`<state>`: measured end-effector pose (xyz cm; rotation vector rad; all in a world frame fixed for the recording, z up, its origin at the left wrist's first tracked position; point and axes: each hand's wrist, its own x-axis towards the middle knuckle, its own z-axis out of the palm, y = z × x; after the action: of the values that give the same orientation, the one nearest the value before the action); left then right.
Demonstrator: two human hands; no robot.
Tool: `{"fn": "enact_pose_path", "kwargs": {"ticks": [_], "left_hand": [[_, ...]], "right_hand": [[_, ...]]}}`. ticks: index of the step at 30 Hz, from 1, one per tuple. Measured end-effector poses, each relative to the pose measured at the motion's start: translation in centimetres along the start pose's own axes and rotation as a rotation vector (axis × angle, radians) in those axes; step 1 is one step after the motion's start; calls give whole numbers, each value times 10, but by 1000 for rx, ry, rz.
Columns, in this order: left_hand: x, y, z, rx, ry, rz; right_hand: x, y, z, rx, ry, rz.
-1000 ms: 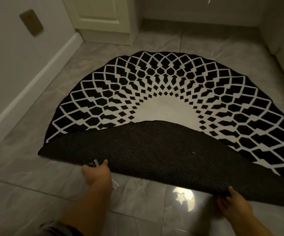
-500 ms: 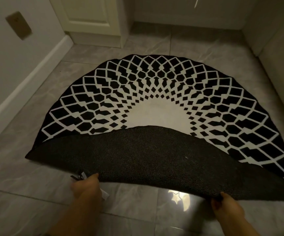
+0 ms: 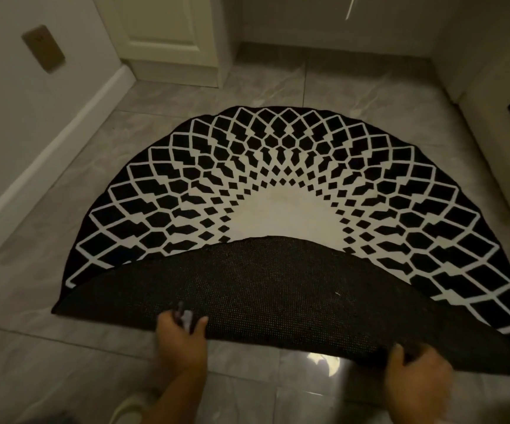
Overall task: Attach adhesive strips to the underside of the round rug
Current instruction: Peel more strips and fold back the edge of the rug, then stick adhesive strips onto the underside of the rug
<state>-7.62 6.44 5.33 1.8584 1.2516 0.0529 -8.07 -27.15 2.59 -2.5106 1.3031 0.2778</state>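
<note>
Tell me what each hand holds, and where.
Left hand pinches small strips at the rug's folded near edge; right hand grips that same edge further right.

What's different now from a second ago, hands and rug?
The left hand, gripping small strips, has moved up onto the folded-over underside of the rug; before, it sat at the fold's edge. The right hand keeps gripping the near edge. The rug stays folded over on the tile floor.
</note>
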Motion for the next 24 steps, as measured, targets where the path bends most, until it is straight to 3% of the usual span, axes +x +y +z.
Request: {"fn": "enact_pose_path", "kwargs": {"ticks": [3,5,10,16,18,21,24], "left_hand": [[-6,0,16,194,-194,198],[-3,-4,23,319,-235,294],[17,-1,29,549,-292,351],[23,-6,37,614,-296,364],[22,-2,43,465,-283,334],[11,24,55,-104,-405,131],[-3,51,60,-496,-566,-125]], "right_hand": [[-37,-26,-4,-258,-98,-565],[-44,-35,2,-346,-248,-758],[-45,-40,18,-447,-342,-762],[-38,-46,20,-503,-341,-729],[-40,-55,18,-438,-269,-731],[-46,-72,20,-208,-182,-776],[-56,-98,21,132,-321,-785]]}}
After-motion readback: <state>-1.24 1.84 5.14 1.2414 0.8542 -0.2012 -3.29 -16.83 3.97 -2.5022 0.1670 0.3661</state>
